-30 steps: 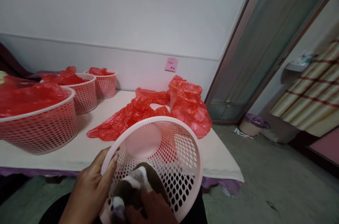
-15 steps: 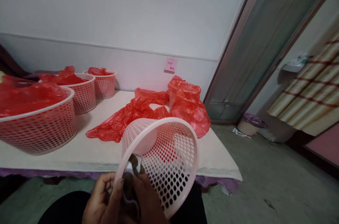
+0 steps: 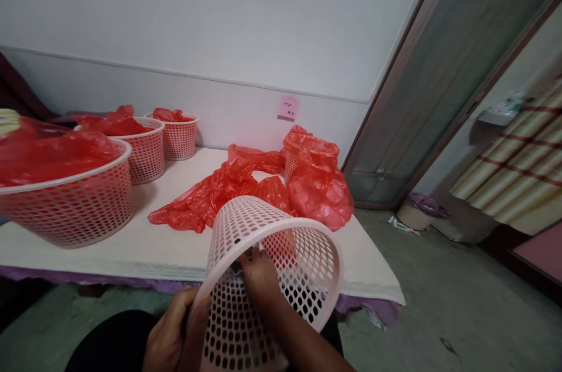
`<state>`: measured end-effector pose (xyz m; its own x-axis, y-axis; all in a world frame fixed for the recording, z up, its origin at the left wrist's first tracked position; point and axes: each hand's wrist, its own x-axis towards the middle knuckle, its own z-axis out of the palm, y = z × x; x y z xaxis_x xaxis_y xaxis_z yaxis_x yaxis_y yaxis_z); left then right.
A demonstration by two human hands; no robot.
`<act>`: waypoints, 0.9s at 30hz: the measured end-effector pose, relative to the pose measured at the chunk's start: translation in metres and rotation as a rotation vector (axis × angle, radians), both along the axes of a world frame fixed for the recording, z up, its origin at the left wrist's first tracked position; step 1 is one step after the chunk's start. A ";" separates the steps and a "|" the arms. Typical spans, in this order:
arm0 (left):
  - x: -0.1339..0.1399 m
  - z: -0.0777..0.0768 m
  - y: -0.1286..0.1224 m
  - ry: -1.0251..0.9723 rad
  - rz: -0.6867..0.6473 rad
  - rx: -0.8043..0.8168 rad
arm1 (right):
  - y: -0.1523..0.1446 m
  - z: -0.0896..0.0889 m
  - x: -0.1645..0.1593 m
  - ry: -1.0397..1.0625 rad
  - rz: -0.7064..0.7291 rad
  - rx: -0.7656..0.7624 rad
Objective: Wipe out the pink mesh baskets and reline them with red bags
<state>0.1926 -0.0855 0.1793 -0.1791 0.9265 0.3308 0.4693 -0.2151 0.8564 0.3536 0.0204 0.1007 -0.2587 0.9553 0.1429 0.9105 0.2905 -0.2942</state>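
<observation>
A pink perforated plastic basket [image 3: 241, 214] lies tilted on its side over my lap, its mouth facing me. My left hand [image 3: 173, 328] is closed around the rim at its lower left. Inside the basket, my right hand [image 3: 261, 278] is closed on a dark cloth and presses it to the inner upper-left wall. Only a small dark part of the cloth [image 3: 237, 268] shows; fingers and rim hide the rest. Behind the basket, a crumpled red plastic bag [image 3: 202, 196] lies on the white-covered bench [image 3: 167, 260].
On the left stand baskets lined with red bags: a large one [image 3: 83, 208], a middle one [image 3: 147, 155] and a small one [image 3: 181, 137]. A red-bagged basket [image 3: 311, 152] is at the right. A bin [image 3: 415, 214] stands on the floor by the glass door [image 3: 408, 85].
My right hand has moved from the rim, beside my left hand, deeper and higher into the basket with the cloth. The basket has turned slightly and shifted right; my left hand still grips its rim.
</observation>
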 end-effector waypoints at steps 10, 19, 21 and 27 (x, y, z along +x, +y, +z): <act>-0.018 0.006 0.019 0.177 0.072 0.105 | -0.065 0.039 0.005 0.448 0.362 -0.206; -0.017 0.021 0.034 0.129 0.079 0.022 | -0.118 -0.044 0.022 0.256 0.154 0.055; -0.014 0.025 0.037 0.091 0.060 0.024 | -0.118 -0.049 0.012 0.248 0.093 0.251; -0.011 0.029 0.042 -0.038 0.015 -0.039 | -0.106 -0.039 -0.019 0.162 0.153 0.503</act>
<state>0.1820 -0.0436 0.2087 -0.2049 0.9357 0.2871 0.4390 -0.1743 0.8814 0.3341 -0.0859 0.0619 -0.3265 0.7120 0.6217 0.8013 0.5573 -0.2175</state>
